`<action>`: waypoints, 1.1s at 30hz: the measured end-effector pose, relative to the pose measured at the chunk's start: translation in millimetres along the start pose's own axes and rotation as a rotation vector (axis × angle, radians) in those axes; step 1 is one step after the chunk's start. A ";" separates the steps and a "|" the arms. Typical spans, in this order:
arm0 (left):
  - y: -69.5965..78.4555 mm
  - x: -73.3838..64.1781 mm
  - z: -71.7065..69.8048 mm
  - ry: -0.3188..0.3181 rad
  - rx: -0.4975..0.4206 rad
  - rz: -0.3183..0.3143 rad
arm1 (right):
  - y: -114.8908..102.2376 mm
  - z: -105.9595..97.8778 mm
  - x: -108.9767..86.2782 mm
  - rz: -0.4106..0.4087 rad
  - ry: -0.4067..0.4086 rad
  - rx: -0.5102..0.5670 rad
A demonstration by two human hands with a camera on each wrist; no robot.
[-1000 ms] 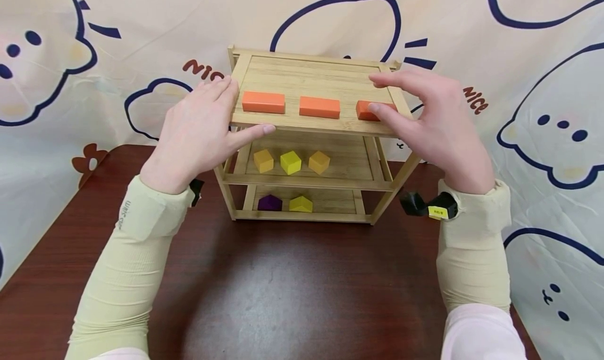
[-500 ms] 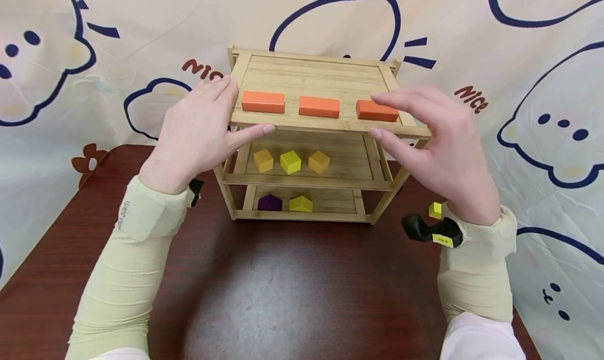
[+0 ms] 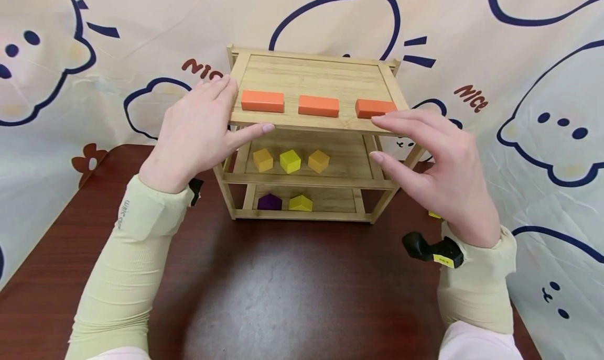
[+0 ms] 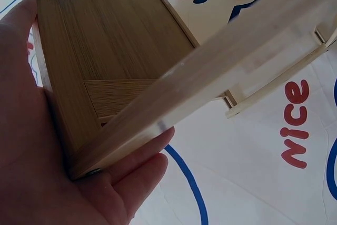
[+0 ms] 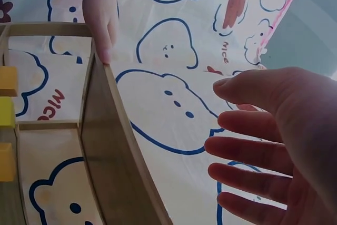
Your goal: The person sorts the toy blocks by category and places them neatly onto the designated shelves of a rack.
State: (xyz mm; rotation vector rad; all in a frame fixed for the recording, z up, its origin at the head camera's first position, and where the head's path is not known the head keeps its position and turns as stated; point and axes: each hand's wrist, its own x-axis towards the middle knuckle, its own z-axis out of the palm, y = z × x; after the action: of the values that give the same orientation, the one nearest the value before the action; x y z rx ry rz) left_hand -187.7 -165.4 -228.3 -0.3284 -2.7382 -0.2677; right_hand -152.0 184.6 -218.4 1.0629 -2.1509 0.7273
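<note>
A wooden three-tier shelf (image 3: 316,77) stands on the dark table. Along the front of its top board lie three orange rectangular blocks: left (image 3: 262,101), middle (image 3: 318,106) and right (image 3: 374,108). My left hand (image 3: 195,127) rests on the shelf's top left corner, fingers extended along the side and thumb over the front edge; the left wrist view shows the corner against the palm. Just in front of the top right corner is my right hand (image 3: 436,166), thumb and fingers spread apart with nothing between them, close to the right orange block.
On the middle tier sit two orange-yellow cubes and a yellow cube (image 3: 290,162). A purple block (image 3: 270,202) and a yellow block (image 3: 301,203) are on the bottom tier. Another yellow piece (image 3: 434,214) is partly hidden behind my right wrist. Patterned cloth (image 3: 141,30) hangs behind.
My right hand has drawn back from the right orange block, moving down and toward me; that block now shows fully on the top board. The left hand keeps its place.
</note>
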 end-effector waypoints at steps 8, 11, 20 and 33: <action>-0.4 0.6 -0.2 0.000 0.004 0.003 | 1.0 4.3 -16.0 0.017 -0.011 0.026; -0.4 0.4 -0.2 -0.001 0.003 0.002 | 2.9 7.0 -21.4 0.012 -0.013 0.035; -1.1 -0.8 0.3 0.003 0.006 0.002 | 8.7 12.5 -34.3 0.030 -0.009 0.043; -0.7 -0.4 0.9 0.008 -0.002 0.000 | 15.6 9.1 -51.0 0.123 0.016 0.039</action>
State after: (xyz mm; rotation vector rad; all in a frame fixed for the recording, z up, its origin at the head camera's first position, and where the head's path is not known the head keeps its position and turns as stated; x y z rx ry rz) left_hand -187.8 -166.0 -229.3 -0.3265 -2.7299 -0.2717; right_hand -143.0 211.2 -264.7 0.9483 -2.2118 0.8345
